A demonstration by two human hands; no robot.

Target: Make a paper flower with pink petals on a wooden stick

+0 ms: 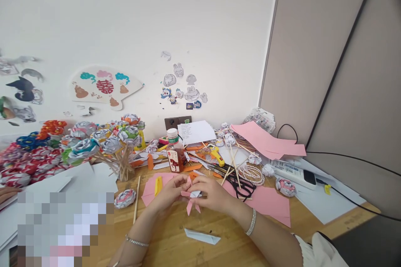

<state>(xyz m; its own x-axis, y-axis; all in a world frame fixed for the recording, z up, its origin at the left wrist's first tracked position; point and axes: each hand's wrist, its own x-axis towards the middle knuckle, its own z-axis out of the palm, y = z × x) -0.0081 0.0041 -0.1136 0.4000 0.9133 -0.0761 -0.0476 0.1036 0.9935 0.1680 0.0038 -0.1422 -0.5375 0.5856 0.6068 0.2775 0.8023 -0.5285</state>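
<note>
Both my hands meet over the wooden desk (175, 246), pinching a small folded pink paper piece (191, 200) between them. My left hand (169, 194) grips its left side with curled fingers. My right hand (213, 192) closes on its right side, thumb on top. Pink strips hang down from the piece. A folded white paper shape (202, 236) lies on the desk just in front of my hands. A pink sheet (153, 187) with a yellow strip lies behind my left hand.
A drink bottle (175, 152) stands behind my hands. Paper flowers on sticks (109, 142) fill the left. Black scissors (239, 185), a bead string (252, 173), pink sheets (269, 202), a power strip (293, 173) and cables lie on the right.
</note>
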